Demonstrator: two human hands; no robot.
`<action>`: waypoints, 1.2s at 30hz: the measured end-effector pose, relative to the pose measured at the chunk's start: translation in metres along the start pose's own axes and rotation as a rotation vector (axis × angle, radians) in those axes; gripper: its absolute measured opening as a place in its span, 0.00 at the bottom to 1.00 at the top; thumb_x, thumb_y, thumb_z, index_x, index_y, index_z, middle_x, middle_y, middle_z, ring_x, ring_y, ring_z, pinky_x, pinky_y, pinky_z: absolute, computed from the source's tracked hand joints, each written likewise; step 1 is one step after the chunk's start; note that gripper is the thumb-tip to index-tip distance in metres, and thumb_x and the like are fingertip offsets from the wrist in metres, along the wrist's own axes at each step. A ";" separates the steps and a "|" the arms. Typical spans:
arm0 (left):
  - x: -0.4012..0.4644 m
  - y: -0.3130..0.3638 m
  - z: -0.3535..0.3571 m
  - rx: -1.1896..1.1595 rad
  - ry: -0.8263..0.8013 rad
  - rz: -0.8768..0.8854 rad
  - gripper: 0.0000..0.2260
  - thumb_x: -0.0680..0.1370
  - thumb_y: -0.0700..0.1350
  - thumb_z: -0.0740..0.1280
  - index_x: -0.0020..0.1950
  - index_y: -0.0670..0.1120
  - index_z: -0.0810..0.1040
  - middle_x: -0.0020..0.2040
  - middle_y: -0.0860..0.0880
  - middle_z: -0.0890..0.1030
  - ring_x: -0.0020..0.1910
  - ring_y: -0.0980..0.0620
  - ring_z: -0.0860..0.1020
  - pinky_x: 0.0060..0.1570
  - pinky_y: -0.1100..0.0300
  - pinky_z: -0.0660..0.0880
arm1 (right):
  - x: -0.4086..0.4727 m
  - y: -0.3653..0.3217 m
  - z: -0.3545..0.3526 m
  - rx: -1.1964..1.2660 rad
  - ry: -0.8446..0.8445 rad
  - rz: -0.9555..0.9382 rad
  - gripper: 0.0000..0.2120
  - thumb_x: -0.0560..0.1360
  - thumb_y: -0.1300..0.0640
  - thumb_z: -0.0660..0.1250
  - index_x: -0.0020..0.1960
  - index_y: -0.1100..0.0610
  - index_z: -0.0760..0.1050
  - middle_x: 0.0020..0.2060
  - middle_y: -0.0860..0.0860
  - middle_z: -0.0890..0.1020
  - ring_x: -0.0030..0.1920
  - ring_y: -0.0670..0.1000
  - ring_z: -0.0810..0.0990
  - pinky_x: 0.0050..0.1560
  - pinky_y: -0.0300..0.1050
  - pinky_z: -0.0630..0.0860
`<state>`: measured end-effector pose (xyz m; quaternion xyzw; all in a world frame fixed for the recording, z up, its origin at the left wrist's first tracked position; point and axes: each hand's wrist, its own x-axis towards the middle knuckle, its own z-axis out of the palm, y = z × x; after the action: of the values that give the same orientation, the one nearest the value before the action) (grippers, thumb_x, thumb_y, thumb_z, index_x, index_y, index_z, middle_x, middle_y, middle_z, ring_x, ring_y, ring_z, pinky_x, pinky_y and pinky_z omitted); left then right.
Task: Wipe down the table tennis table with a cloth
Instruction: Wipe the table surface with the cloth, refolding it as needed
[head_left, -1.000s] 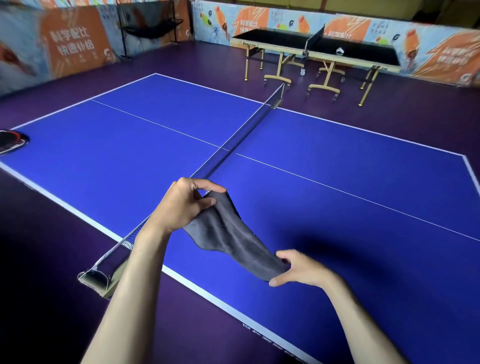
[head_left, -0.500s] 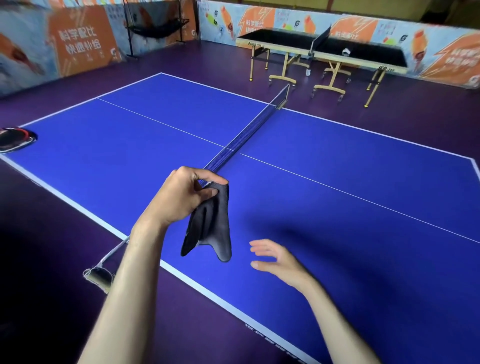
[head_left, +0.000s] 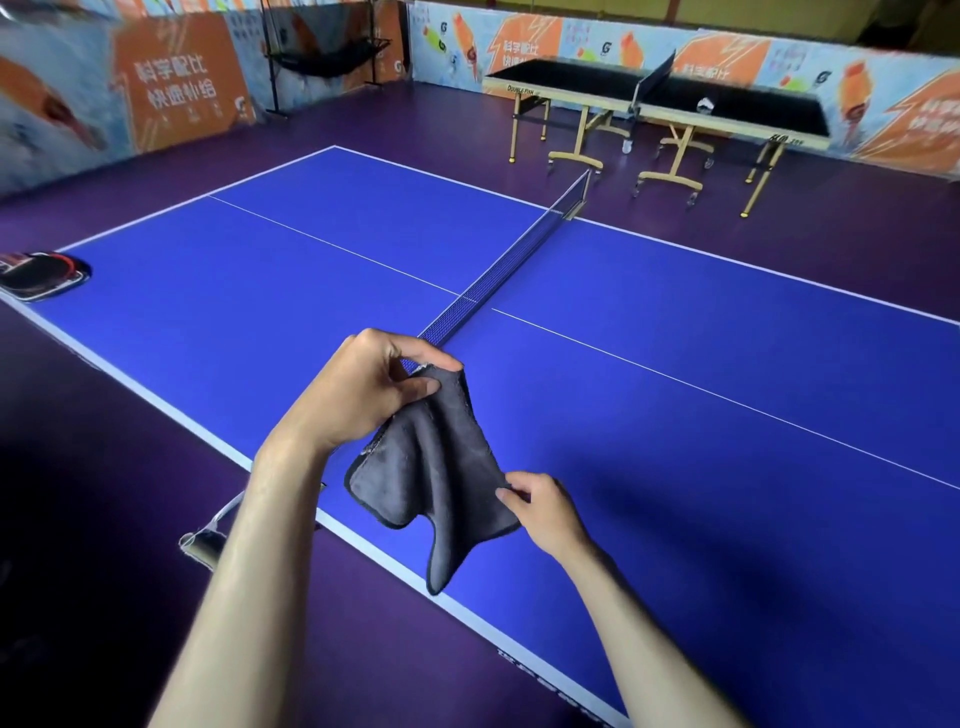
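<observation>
Wiping not started, by look of it: cloth (head_left: 436, 467) hanging in air above near edge of blue table (head_left: 675, 415), not touching top. Whole table left to wipe. Left hand (head_left: 358, 389) pinching top corner. Right hand (head_left: 540, 512) now pinching cloth's right edge; half second ago it was open, holding nothing. Paddle case (head_left: 39, 275) lying at far left corner.

Single head-worn wide-angle view, taken from the long side of the blue tabletop (head_left: 675, 467) beside the net (head_left: 498, 275); facing forward and down across it, forearms close below, second table (head_left: 660, 88) and banner wall far behind.
</observation>
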<state>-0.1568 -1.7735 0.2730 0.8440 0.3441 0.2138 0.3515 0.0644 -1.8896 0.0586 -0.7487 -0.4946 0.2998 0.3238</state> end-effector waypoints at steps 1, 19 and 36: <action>0.000 -0.002 0.001 0.012 -0.003 0.003 0.13 0.80 0.43 0.71 0.53 0.64 0.84 0.35 0.35 0.76 0.30 0.41 0.64 0.31 0.57 0.64 | 0.000 0.003 -0.001 -0.034 -0.027 -0.037 0.18 0.82 0.56 0.69 0.34 0.49 0.69 0.28 0.40 0.69 0.32 0.45 0.66 0.35 0.40 0.63; 0.015 -0.123 0.053 0.106 0.107 -0.175 0.09 0.78 0.41 0.74 0.43 0.51 0.76 0.47 0.50 0.74 0.45 0.51 0.75 0.47 0.57 0.69 | 0.009 -0.009 -0.161 -0.152 0.010 -0.066 0.06 0.84 0.49 0.65 0.50 0.50 0.73 0.42 0.45 0.79 0.42 0.45 0.74 0.45 0.40 0.71; 0.020 -0.063 0.140 -0.590 0.028 -0.374 0.09 0.84 0.45 0.64 0.48 0.45 0.65 0.42 0.43 0.73 0.42 0.50 0.77 0.32 0.51 0.81 | -0.014 0.010 -0.119 0.352 0.217 0.202 0.16 0.81 0.55 0.70 0.45 0.57 0.64 0.38 0.56 0.68 0.33 0.52 0.67 0.22 0.41 0.68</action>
<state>-0.0863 -1.7889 0.1366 0.6255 0.4208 0.2475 0.6087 0.1572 -1.9278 0.1253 -0.7542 -0.3194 0.3303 0.4690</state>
